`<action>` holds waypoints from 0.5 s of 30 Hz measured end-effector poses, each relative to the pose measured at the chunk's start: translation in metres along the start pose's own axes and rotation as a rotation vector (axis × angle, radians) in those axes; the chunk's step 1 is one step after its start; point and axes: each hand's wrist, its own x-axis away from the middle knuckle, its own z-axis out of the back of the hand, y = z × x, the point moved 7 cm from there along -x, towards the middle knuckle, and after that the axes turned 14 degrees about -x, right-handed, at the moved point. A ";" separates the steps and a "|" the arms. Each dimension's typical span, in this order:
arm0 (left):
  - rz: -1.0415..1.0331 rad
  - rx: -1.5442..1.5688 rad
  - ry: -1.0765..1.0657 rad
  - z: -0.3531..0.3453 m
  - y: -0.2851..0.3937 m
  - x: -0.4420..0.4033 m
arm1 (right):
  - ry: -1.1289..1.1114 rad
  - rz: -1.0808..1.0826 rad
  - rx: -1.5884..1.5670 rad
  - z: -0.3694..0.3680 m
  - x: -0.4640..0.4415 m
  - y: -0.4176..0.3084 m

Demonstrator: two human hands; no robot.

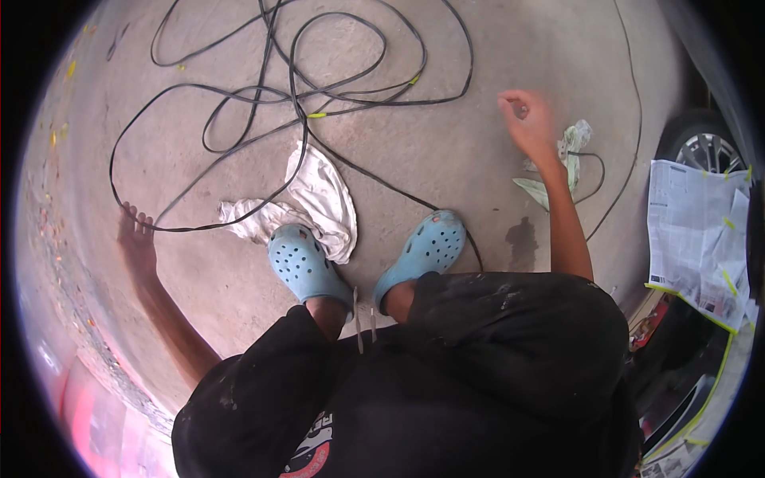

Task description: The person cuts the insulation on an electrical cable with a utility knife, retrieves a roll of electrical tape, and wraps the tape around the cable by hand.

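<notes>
Left hand (137, 243) of mine is down low, well out to my side, with its fingers bent around the black cord (300, 110). Right hand (531, 127) is well apart from the cord, with its thumb and fingers curled into a ring. It is blurry, so I cannot tell if it has anything in it.

The cord lies in big, messy loops on the grey floor (478, 167) in front of me. Bits of yellow tape (317, 115) are stuck on it. One loop runs from my left hand across a white cloth (325, 191), which lies all crumpled by my left shoe (303, 259). Another part runs to the toe of my right shoe (426, 243) and comes out on the far side. Both shoes are light blue with holes on top.

Near my right arm is a crumpled, pale green scrap (575, 139). A dark spot (523, 243) is on the floor close by. Past that, a thin line (634, 80) runs along the floor. Farther right is a wheel (705, 151), with sheets of paper (693, 231) just beside it. My shorts (518, 334) are black with pale marks.
</notes>
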 end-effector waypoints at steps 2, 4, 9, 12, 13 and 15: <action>-0.007 -0.034 0.018 0.003 -0.005 0.002 | -0.111 -0.221 -0.188 -0.035 -0.017 0.043; -0.001 -0.067 0.024 0.011 -0.014 0.000 | -0.182 -0.410 -0.348 -0.056 -0.017 0.044; 0.051 -0.199 0.080 0.011 -0.032 0.004 | -0.195 -0.565 -0.653 -0.074 -0.015 0.036; 0.063 -0.211 0.006 0.018 -0.044 0.002 | -0.161 -0.578 -0.758 -0.074 -0.013 0.034; 0.061 -0.220 -0.010 0.018 -0.047 0.001 | -0.169 -0.588 -0.787 -0.075 -0.014 0.036; 0.057 -0.241 -0.039 0.018 -0.052 0.000 | -0.186 -0.608 -0.846 -0.080 -0.013 0.041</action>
